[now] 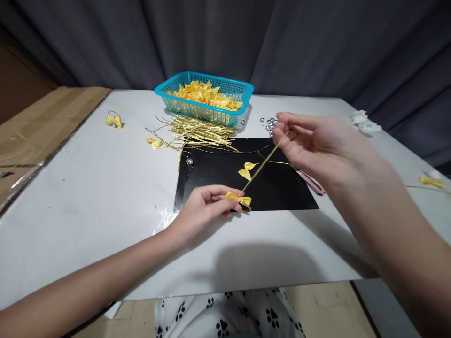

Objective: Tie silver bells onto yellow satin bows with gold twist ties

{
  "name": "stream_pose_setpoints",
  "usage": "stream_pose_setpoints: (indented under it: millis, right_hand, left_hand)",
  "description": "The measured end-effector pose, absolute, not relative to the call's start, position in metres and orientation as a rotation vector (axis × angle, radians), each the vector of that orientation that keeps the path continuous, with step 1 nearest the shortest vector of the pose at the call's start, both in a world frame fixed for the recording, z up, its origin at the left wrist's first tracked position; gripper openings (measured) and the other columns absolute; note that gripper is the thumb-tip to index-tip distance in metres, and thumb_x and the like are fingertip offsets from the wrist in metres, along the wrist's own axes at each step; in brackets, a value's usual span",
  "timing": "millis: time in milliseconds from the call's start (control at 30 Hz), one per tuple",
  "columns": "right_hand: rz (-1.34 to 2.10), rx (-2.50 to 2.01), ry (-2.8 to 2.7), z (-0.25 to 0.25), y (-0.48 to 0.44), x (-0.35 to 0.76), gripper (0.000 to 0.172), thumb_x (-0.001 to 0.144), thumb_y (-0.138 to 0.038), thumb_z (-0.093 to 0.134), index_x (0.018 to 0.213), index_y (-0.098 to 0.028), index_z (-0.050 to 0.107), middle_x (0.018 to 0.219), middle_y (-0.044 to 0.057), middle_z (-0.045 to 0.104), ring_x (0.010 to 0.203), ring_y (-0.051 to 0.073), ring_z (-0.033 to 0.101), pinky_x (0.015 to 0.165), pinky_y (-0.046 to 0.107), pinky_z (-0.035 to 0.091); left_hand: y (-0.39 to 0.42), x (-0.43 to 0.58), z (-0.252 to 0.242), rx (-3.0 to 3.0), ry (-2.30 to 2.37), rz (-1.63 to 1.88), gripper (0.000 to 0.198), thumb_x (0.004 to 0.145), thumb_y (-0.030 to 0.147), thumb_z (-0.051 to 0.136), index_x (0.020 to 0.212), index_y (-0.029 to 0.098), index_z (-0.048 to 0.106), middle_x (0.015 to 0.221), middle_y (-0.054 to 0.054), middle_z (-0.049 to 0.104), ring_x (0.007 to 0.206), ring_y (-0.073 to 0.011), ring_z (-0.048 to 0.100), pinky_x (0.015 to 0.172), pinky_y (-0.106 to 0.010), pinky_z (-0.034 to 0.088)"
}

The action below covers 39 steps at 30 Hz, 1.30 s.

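My left hand [211, 204] pinches a small yellow satin bow [243, 200] over the front edge of a black mat [278, 188]. From the bow a thin gold cord [262, 164] runs up and right to my right hand [299, 138], whose fingertips are closed on its far end. The cord looks taut between both hands. Part of a gold loop shows just under the bow. On the mat behind it lies another yellow bow [246, 171]. A small silver bell-like piece [189, 161] sits at the mat's left side.
A turquoise basket [204, 112] of yellow bows stands at the back, with a pile of gold cords [200, 131] before it. Silver pieces [270, 123] and a pink-handled tool [312, 183] lie near my right hand. A looped bow [113, 120] rests far left; cardboard [70, 108] borders the table.
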State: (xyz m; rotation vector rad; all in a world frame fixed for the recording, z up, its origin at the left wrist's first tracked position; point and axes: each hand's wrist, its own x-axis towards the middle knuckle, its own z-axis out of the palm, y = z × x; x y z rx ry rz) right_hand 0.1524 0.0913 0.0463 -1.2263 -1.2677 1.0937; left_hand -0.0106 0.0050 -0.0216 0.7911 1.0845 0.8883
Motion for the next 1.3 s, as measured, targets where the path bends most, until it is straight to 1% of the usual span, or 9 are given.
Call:
stream_pose_setpoints:
  millis: [100,267,500,700,767,900,1100,1200,1300]
  right_hand:
    - [1.308,-1.287,-1.001,0.028,0.110,0.156,0.023,0.085,-0.008,0.049,0.065,-0.016,0.056,0.068,0.000,0.062,0.068,0.005,0.063,0.075,0.015,0.055]
    - [1.180,-1.354,-1.250,0.010,0.125,0.156,0.013,0.081,-0.014,0.057,0.069,-0.013,0.062,0.069,0.004,0.065,0.058,0.006,0.060,0.052,0.012,0.050]
    - [1.208,-1.465,-1.453,0.000,0.128,0.158,0.016,0.081,-0.014,0.057,0.067,-0.011,0.064,0.065,0.006,0.066,0.050,0.007,0.056,0.047,0.017,0.047]
    - [0.690,-1.507,-1.656,0.004,0.096,0.221,0.021,0.082,-0.031,0.058,0.097,-0.018,0.066,0.095,0.007,0.069,0.079,0.016,0.065,0.068,0.027,0.052]
    - [0.443,-1.623,-1.762,0.005,0.077,0.255,0.022,0.080,-0.032,0.058,0.093,-0.018,0.067,0.096,0.008,0.070,0.089,0.022,0.064,0.068,0.030,0.051]
    - [0.317,-1.787,-1.943,0.002,0.046,0.301,0.024,0.081,-0.034,0.053,0.091,-0.018,0.067,0.096,0.008,0.069,0.081,0.022,0.064,0.067,0.031,0.051]
    - [0.060,-1.975,-2.069,-0.017,0.047,0.279,0.035,0.083,-0.047,0.048,0.093,-0.017,0.063,0.097,0.011,0.066,0.093,0.029,0.059,0.071,0.037,0.045]
    - [0.034,-1.973,-2.150,-0.025,0.058,0.266,0.028,0.084,-0.042,0.045,0.081,-0.018,0.058,0.088,0.012,0.064,0.092,0.029,0.057,0.069,0.036,0.042]
    - [0.082,-1.968,-2.147,-0.030,0.066,0.269,0.019,0.085,-0.032,0.040,0.077,-0.019,0.051,0.081,0.012,0.062,0.080,0.026,0.058,0.065,0.034,0.041]
  left_hand:
    - [0.006,-0.010,-0.018,0.795,1.084,0.870,0.013,0.067,0.017,0.068,0.079,0.016,0.073,0.066,-0.004,0.068,0.061,-0.0124,0.057,0.058,-0.025,0.042]
    - [0.006,-0.010,-0.015,0.776,1.067,0.831,0.012,0.066,0.016,0.067,0.076,0.015,0.072,0.061,-0.003,0.065,0.057,-0.0116,0.056,0.056,-0.025,0.039]
    - [0.005,-0.011,-0.013,0.776,0.994,0.723,0.023,0.063,0.014,0.068,0.085,0.015,0.072,0.060,-0.003,0.067,0.056,-0.0108,0.054,0.059,-0.025,0.039]
    - [0.005,-0.015,-0.013,0.763,0.914,0.653,0.019,0.069,0.017,0.066,0.087,0.016,0.072,0.069,-0.003,0.066,0.066,-0.0119,0.056,0.068,-0.023,0.042]
    - [0.005,-0.015,-0.012,0.767,0.913,0.632,0.019,0.070,0.019,0.067,0.088,0.017,0.072,0.073,-0.004,0.066,0.070,-0.0129,0.058,0.070,-0.024,0.043]
    - [0.007,-0.010,-0.007,0.914,1.045,0.722,0.014,0.071,0.029,0.070,0.080,0.018,0.071,0.069,-0.003,0.063,0.064,-0.0129,0.055,0.061,-0.023,0.042]
    - [0.011,-0.001,-0.001,1.177,1.252,0.760,0.019,0.070,0.038,0.068,0.073,0.019,0.069,0.073,-0.002,0.064,0.060,-0.0119,0.051,0.051,-0.020,0.036]
    - [0.009,0.001,-0.001,1.309,1.302,0.802,0.020,0.070,0.040,0.068,0.071,0.020,0.072,0.097,-0.008,0.066,0.082,-0.0195,0.059,0.067,-0.028,0.043]
    - [0.007,0.004,-0.002,1.461,1.371,0.897,0.013,0.067,0.033,0.070,0.064,0.020,0.073,0.111,-0.010,0.063,0.108,-0.0279,0.052,0.095,-0.040,0.034]
